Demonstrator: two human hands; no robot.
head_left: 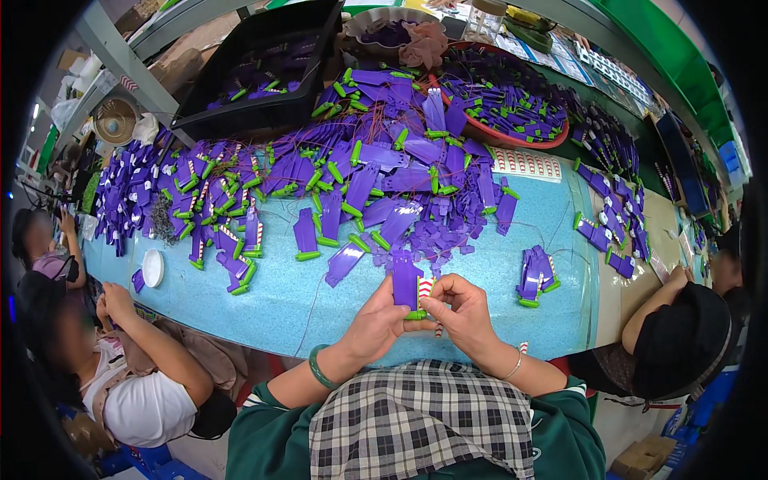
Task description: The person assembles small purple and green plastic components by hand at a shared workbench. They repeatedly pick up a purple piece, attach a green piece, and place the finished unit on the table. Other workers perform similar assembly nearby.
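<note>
My left hand [374,326] is closed on a flat purple plastic part [406,278] with a bright green end piece, held upright over the table's near edge. My right hand [466,315] pinches a red-and-white striped sticker [426,290] against the right edge of that part. Whether the sticker is fully stuck down cannot be made out. Just beyond my hands lies a heap of small purple pieces [444,236]. To the right of my right hand sits a small stack of purple parts with green ends [534,274], one showing a striped edge.
A large pile of purple-and-green parts [384,160] with thin wires covers the blue table [272,308]. Behind stand a black tray [264,112] and a red basin [552,144]. A sticker sheet [526,163] lies near the basin, a white dish [153,268] far left. People sit on both sides.
</note>
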